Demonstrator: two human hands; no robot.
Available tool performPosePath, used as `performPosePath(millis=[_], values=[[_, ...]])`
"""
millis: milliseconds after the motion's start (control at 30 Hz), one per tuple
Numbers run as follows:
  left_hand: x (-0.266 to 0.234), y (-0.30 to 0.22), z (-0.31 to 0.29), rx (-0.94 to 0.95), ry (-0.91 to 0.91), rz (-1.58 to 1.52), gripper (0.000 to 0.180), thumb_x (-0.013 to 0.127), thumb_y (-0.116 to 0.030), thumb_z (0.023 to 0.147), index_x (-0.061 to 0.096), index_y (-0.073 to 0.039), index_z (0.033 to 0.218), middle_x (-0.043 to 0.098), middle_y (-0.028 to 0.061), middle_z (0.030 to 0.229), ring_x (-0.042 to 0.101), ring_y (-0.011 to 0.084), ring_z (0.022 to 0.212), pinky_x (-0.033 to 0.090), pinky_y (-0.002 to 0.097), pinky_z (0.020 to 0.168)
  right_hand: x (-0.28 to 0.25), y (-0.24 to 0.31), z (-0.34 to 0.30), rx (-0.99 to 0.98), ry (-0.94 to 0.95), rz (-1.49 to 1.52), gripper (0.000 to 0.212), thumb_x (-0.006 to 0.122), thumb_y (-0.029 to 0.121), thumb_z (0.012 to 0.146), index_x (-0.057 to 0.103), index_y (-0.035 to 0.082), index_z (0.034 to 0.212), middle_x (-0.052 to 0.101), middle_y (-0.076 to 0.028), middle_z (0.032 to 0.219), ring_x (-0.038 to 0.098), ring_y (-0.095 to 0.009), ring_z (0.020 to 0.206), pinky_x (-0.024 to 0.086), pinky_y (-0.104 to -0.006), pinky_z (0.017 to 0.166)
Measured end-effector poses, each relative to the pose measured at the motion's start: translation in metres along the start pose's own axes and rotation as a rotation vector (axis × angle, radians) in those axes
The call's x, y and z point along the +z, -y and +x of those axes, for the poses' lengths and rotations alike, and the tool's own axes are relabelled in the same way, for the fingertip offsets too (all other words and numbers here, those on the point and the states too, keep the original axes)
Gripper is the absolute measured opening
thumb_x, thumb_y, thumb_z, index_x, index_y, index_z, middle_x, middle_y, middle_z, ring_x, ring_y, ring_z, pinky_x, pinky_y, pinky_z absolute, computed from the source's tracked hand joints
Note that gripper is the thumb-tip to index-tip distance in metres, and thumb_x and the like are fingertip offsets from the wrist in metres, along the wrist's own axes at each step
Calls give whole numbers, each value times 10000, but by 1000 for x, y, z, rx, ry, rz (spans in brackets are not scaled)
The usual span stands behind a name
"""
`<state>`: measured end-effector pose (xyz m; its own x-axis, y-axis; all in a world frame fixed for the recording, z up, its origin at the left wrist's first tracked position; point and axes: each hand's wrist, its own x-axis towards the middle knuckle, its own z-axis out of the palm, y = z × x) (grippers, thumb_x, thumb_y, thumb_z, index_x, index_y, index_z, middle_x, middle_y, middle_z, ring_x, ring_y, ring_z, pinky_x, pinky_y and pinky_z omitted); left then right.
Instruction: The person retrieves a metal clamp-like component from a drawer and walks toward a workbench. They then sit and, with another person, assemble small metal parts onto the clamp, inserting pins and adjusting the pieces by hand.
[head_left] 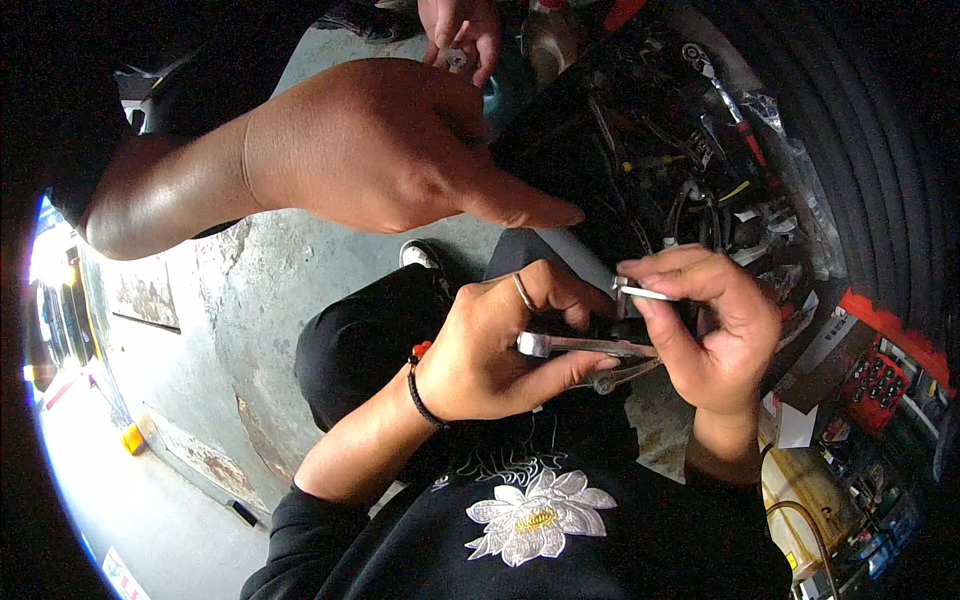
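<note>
My left hand (490, 345), wearing a ring and a dark beaded bracelet, is closed around a slim silver metal bar (590, 346) with a rounded end, possibly a tool handle. Close by on the right, my right hand (715, 325) pinches a small metal piece with a white strip (645, 293) between thumb and fingers. The bar's far end reaches toward my right palm, where fingers partly hide it. Just above both, a co-worker's hand (400, 150) stretches in from the left, its finger pointing toward my hands.
Another person's hand (465, 30) holds a small round part (457, 58) at the top. At right lie a ratchet wrench (715, 85), loose cables and dark clutter. A red socket case (878, 385) and a yellowish container (805, 505) stand lower right. A shoe (420, 254) rests on the worn floor (260, 300).
</note>
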<state>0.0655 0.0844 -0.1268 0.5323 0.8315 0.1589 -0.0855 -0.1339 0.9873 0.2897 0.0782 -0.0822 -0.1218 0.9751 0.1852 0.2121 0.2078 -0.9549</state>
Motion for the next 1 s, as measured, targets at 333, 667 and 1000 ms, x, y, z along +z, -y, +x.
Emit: performPosePath(millis=[333, 667, 1000], values=[[5, 5, 6, 111, -28, -154, 428, 857, -93, 801, 483, -54, 1005, 724, 245, 1075, 709, 244, 927, 557, 353, 791, -8, -2, -2, -29, 5, 171, 152, 709, -68, 852, 638, -13, 974, 709, -238, 1022, 708, -225, 911, 567, -306, 798], [1, -3, 11, 222, -42, 27, 312, 858, -110, 772, 584, -45, 907, 735, 216, 944, 733, 326, 842, 562, 381, 715, -1, -3, -4, 27, 20, 231, 164, 734, -65, 824, 624, -11, 932, 706, -253, 1006, 707, -212, 864, 569, -304, 774], [3, 0, 5, 300, -90, 15, 291, 845, -135, 781, 609, -32, 916, 718, 192, 829, 728, 324, 754, 567, 397, 665, 3, 1, 1, 8, 35, 191, 143, 744, -64, 800, 641, 1, 874, 723, -212, 935, 718, -208, 818, 570, -311, 748]])
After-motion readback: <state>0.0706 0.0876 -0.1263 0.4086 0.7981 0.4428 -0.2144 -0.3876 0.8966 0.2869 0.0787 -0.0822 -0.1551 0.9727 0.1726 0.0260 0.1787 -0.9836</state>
